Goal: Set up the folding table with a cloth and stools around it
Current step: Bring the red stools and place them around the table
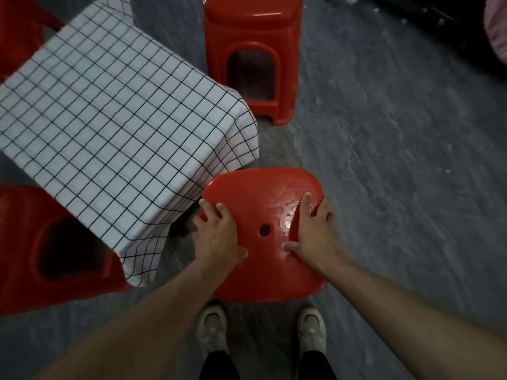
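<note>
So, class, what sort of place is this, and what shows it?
Likely a plain indoor room, perhaps a home: bare grey floor, a checked tablecloth, and red plastic stools set around it.

Setting: a plain indoor room, domestic or informal dining in type. Floor (384, 160): bare, mottled grey concrete. A small cloth-covered table (109, 111) in white check is ringed by red moulded plastic seats: far stool (252, 50) beyond it, side stool (41, 256) beside it, near stool (263, 270) before it. Lighting is dim.
</note>
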Motion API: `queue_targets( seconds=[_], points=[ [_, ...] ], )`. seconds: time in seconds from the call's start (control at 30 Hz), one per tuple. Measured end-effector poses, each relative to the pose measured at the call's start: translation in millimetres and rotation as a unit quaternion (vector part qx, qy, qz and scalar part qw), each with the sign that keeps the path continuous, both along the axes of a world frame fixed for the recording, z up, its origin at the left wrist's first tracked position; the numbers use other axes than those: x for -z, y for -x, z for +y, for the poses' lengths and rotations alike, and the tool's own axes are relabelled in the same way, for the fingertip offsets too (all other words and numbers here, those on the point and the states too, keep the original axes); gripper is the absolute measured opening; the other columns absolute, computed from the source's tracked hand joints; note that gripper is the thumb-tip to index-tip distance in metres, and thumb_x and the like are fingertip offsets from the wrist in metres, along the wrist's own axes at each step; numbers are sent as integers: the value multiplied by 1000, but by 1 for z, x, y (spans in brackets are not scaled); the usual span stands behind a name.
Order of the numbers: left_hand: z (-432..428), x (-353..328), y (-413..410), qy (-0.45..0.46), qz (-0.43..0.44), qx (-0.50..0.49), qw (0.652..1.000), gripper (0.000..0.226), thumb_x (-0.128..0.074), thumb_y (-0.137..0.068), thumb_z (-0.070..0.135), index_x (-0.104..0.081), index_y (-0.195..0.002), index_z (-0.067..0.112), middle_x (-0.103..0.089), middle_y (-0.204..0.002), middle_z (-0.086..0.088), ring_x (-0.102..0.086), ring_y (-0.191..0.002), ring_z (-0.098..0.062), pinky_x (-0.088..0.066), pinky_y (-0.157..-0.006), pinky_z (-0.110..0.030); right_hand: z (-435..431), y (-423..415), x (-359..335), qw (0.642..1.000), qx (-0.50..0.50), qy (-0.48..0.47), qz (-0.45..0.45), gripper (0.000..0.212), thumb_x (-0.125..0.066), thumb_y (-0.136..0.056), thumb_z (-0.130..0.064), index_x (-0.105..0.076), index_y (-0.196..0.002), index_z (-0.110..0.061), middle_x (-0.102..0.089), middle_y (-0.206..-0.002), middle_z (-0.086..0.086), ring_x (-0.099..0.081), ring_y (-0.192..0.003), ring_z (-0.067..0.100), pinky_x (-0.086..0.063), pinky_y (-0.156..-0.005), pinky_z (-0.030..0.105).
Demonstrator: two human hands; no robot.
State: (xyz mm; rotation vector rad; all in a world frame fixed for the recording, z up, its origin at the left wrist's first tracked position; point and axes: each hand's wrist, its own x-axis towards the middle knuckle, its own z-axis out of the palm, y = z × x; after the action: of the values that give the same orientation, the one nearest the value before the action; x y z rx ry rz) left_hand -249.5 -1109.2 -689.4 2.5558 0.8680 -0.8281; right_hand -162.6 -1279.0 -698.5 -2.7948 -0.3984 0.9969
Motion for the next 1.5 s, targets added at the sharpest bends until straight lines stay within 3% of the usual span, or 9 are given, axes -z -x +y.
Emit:
queue_targets(
  seconds=[0.13,0.3,0.47,0.63,0.83,1.03,1.2,1.5],
  points=[
    [6,2,14,9,-32,14,999,122,-83,-66,50,-4,-153,18,8,-160,-19,-18,-140,-45,-35,-109,-57,-1,3,0,1000,25,10,-9,133,-87,-66,-50,11,-154,-28,7,-159,24,-26,-140,45,-41,-105,56],
    [13,9,22,-10,-74,27,997,123,-82,-60,61,-10,-152,22,-2,-159,-15,-25,-136,-43,-42,-100,-53,-8,12,1,995,97,-35,-10,133,-90,-61,-48,6,-154,-41,-26,-148,22,-40,-131,42,-39,-108,51],
    [20,21,38,41,-109,-25,993,121,-83,-62,58,-4,-151,39,-19,-153,-16,-25,-136,-37,-39,-101,-53,-9,11,5,992,119,-38,-3,136,-91,-58,-48,6,-153,-46,-28,-149,20,-39,-133,39,-39,-109,50],
    [35,32,51,100,-141,-41,984,121,-82,-62,56,1,-150,49,-37,-143,-13,-38,-128,-32,-38,-100,-52,-19,11,13,994,102,-44,-21,133,-86,-55,-63,5,-152,-50,-38,-142,21,-45,-127,38,-40,-107,49],
    [28,23,40,114,-107,23,987,134,-90,-52,46,0,-151,42,-35,-145,-12,-35,-131,-32,-37,-102,-52,-37,45,9,974,212,-75,-15,138,-89,-51,-61,8,-149,-54,-31,-141,21,-39,-130,40,-38,-109,53],
    [28,13,7,134,-102,125,978,131,-91,-51,45,-8,-152,39,-28,-151,-8,-30,-136,-31,-35,-109,-54,-56,96,12,943,317,-103,-2,134,-86,-61,-59,11,-152,-47,-25,-138,20,-38,-129,40,-36,-108,49],
    [38,10,-4,134,-101,168,971,116,-89,-59,42,-19,-151,38,-26,-153,-1,-32,-136,-25,-36,-109,-52,-58,108,18,940,321,-114,-12,136,-89,-59,-54,9,-153,-43,-28,-136,19,-47,-122,39,-42,-105,46],
    [37,18,14,131,-101,123,978,117,-84,-62,50,-5,-149,48,-32,-146,-12,-36,-131,-33,-38,-106,-54,-49,99,9,938,318,-136,-6,137,-93,-61,-34,4,-156,-36,-28,-140,18,-43,-127,33,-40,-104,40]
  ],
)
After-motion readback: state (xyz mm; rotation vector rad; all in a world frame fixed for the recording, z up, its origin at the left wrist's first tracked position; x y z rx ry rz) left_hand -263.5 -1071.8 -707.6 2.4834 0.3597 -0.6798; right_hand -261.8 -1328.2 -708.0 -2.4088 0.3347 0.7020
